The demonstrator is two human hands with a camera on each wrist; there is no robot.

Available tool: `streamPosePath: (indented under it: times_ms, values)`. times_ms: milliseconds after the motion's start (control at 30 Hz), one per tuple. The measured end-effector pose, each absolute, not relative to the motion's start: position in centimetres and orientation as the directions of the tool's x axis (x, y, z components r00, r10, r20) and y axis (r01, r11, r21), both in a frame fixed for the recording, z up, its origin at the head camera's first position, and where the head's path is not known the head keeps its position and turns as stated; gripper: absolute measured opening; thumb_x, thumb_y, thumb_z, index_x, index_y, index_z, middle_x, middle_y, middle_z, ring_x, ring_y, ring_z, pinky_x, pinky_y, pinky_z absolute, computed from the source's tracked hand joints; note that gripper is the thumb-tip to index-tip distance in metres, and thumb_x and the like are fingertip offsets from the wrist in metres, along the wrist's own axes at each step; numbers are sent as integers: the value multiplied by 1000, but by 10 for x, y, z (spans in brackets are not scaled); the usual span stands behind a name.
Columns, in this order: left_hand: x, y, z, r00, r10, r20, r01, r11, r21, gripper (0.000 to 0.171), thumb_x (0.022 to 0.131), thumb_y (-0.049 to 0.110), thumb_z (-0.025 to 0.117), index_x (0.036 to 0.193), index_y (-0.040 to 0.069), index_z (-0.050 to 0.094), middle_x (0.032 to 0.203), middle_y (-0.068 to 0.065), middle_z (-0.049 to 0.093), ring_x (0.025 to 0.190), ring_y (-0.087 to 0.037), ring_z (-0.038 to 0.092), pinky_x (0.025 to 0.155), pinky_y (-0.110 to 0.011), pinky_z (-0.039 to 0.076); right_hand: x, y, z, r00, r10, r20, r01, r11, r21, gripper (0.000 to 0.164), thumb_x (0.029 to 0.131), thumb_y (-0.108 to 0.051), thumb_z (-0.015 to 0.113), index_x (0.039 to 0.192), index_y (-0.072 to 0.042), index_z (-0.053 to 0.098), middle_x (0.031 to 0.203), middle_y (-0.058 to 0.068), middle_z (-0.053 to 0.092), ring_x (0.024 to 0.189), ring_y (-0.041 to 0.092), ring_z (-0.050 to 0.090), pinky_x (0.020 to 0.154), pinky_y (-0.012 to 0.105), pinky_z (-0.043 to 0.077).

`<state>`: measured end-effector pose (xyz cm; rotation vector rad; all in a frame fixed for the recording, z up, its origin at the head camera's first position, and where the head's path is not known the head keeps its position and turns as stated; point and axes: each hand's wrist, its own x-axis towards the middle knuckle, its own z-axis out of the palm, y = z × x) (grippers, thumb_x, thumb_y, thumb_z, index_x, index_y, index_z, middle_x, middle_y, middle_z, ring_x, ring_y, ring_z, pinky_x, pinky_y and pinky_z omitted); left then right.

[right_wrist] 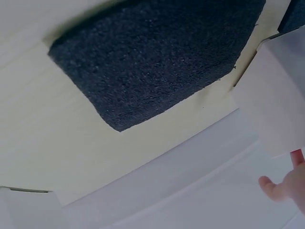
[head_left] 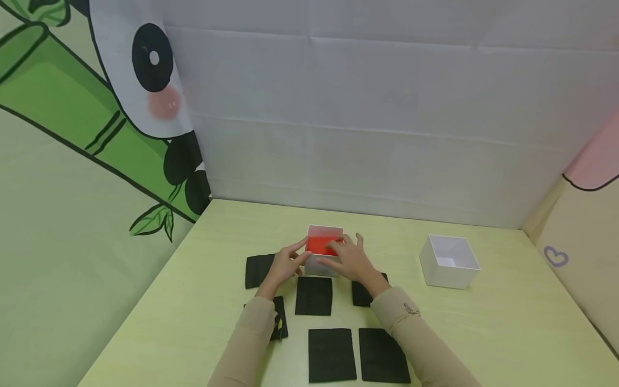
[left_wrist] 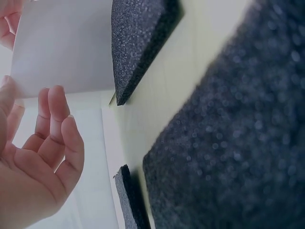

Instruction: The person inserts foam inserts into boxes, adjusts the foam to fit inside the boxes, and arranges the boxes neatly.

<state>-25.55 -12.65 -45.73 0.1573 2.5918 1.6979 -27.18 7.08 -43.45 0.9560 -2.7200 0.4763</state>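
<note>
A white open-topped box (head_left: 321, 265) stands near the far middle of the table, with a flat red piece (head_left: 319, 245) inside it. At the box's left side, my left hand (head_left: 288, 262) touches the rim with thumb and index fingertip. Its other fingers are loosely bent, apart from the wall, as the left wrist view shows of this hand (left_wrist: 45, 157). My right hand (head_left: 351, 259) reaches over from the right. Its fingers overlap the red piece and its thumb lies at the front wall; I cannot tell whether they pinch anything.
A second white box (head_left: 450, 262) stands to the right. Several black foam squares lie on the table (head_left: 498, 328), one right before the box (head_left: 314, 296) and two nearer me, including this foam square (head_left: 332, 355). A white backdrop (head_left: 377, 134) rises behind the table.
</note>
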Motion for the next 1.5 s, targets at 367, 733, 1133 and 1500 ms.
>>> streamPosePath:
  times_ms: [367,733,1133,1500]
  values:
    - [-255,-127,-456,-987,118,110,151,435,888,47,84,23,62,129,15,50,69,-8,57,52,-21,57,46,-27,36,-269,83,-436,-698,-550,459,-711,613,-345,34,81,-30,65,104,-5,62,100,6,60,101,25,46,86,48,33]
    - [-248,-124,-452,-975,110,194,223,436,872,41,83,25,64,122,13,58,69,-7,57,53,-26,56,46,-25,37,-267,92,-438,-660,-516,546,-741,568,-358,29,77,-22,70,99,-4,63,95,7,60,96,24,49,79,45,39]
    - [-232,-115,-445,-956,80,282,287,441,850,31,83,16,65,114,11,64,76,-1,58,54,-22,53,49,-25,43,-263,103,-439,-689,-476,546,-719,542,-435,30,78,-19,70,102,-2,63,101,8,60,100,25,48,84,47,37]
    - [-214,-103,-438,-928,86,362,357,481,801,20,82,13,65,100,5,69,73,3,55,64,-13,50,55,-24,43,-255,116,-437,-695,-453,558,-713,531,-458,30,80,-21,67,101,0,63,103,9,59,101,25,48,85,46,37]
